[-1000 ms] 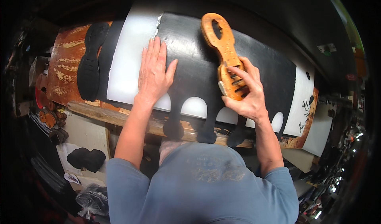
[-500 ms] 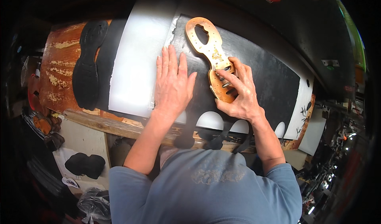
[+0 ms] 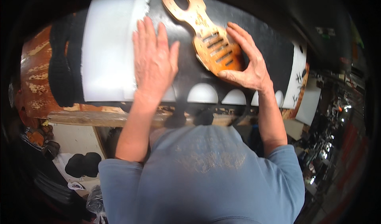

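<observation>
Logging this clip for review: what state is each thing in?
Black sheet: near edge cut, rounded gaps
White sheet: partly covered
Orange form: slotted, slanting over black sheet
Left hand: open, flat, fingers extended
Right hand: spread at orange form; grip unclear
Brown board: worn, pale scrapes showing
Bag: crumpled, partly hidden

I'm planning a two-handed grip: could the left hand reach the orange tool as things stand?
Likely yes: the left hand is empty, with only black sheet between it and the tool.
</observation>
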Action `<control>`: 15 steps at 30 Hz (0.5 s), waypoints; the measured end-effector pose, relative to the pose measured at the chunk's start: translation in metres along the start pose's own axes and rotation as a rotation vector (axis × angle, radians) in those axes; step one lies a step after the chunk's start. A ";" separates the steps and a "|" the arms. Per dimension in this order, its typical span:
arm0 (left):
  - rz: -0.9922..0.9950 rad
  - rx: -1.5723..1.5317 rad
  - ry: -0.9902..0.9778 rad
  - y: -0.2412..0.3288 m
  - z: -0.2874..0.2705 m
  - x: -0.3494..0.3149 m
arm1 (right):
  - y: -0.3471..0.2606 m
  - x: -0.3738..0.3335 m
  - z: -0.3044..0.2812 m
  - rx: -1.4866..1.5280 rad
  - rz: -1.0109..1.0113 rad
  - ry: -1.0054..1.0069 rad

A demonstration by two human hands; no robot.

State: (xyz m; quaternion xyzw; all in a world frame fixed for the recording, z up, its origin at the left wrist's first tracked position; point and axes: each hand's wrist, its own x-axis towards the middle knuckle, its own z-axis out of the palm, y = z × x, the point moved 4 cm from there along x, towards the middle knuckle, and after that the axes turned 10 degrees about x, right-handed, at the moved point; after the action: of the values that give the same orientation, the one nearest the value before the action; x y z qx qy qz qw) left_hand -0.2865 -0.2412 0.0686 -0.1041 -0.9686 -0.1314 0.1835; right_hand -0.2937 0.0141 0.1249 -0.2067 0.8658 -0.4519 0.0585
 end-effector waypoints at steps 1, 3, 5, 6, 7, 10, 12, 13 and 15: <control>0.016 0.014 0.008 0.000 0.002 -0.001 | 0.001 -0.009 0.001 -0.019 -0.002 -0.025; 0.041 0.034 0.057 -0.002 0.004 -0.004 | 0.004 -0.024 0.010 -0.051 -0.017 -0.016; 0.044 0.047 0.049 -0.004 0.006 -0.004 | 0.011 -0.032 0.022 -0.215 -0.074 0.015; 0.060 0.055 0.077 -0.004 0.005 -0.004 | 0.014 -0.033 0.024 -0.173 -0.110 0.067; 0.071 0.063 0.083 -0.004 0.005 -0.003 | 0.017 -0.035 0.025 -0.114 -0.134 0.084; 0.080 0.083 0.074 -0.005 0.002 -0.001 | 0.024 -0.035 0.023 -0.040 -0.160 0.092; 0.079 0.069 0.094 -0.005 0.000 -0.001 | 0.023 -0.033 0.019 -0.029 -0.163 0.090; 0.088 0.072 0.120 -0.004 -0.002 -0.002 | 0.022 -0.031 0.019 -0.036 -0.174 0.088; 0.061 0.062 0.108 -0.005 -0.001 -0.001 | 0.019 -0.029 0.018 -0.047 -0.174 0.080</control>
State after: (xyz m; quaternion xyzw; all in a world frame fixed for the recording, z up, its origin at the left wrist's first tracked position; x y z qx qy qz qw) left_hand -0.2860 -0.2462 0.0684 -0.1206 -0.9573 -0.1010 0.2426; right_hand -0.2682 0.0216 0.0966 -0.2645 0.8565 -0.4428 -0.0203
